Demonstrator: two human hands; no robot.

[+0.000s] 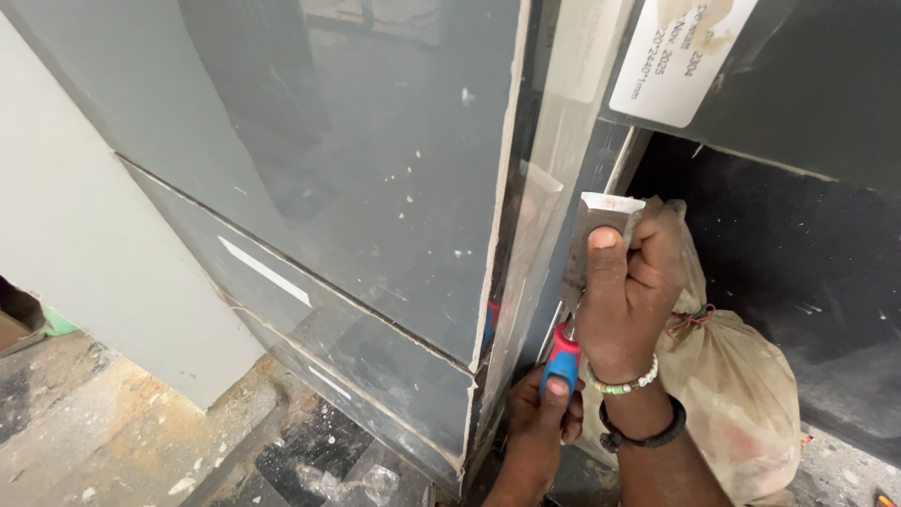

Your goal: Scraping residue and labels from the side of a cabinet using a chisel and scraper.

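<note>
Right hand point(627, 291) closed in a fist around the flat steel blade of a scraper point(584, 263), thumb pressed flat along the metal, square blade tip pointing up just past the thumbnail. Left hand point(542, 418) lower down, fingers wrapped around the scraper's red and blue handle point(561, 361), thumb laid over the blue end. Tool held nearly upright, tilted slightly to the right at the top, just beside the vertical corner edge of a glossy grey tiled wall point(375, 188); whether the blade touches the tile edge cannot be told. Pale grout line point(497, 197) running down that corner edge, chipped in places. Beaded bracelet point(624, 383) and black band point(648, 434) on the right wrist. Behind the right hand, a dusty beige sack point(741, 394) tied with red string at its neck, resting in a dark recess at the right. White label point(680, 56) on the dark panel near the upper right edge. Along the foot of the wall, dusty floor point(113, 422) with white flecks and a crumpled bit of clear plastic point(347, 483) near the lower edge.
</note>
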